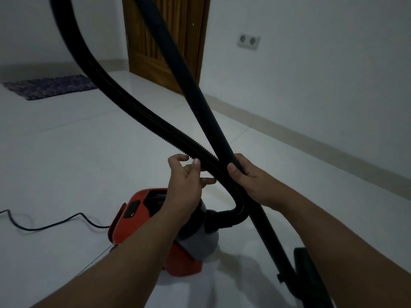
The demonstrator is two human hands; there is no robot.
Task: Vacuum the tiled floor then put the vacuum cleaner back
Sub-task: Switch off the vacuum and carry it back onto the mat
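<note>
Hose and wand crossed above my red vacuum cleaner (142, 210).
My right hand (251, 181) clamps the smooth rigid wand (200, 101); my left hand (186, 181), fingers apart, touches the ribbed hose (138, 107).

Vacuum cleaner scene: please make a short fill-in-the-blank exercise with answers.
1. The right hand grips the rigid black ____.
2. The vacuum cleaner body is grey and ____.
3. The left hand is beside the ribbed ____.
4. The door is made of ____.

Answers: tube; red; hose; wood.
</note>
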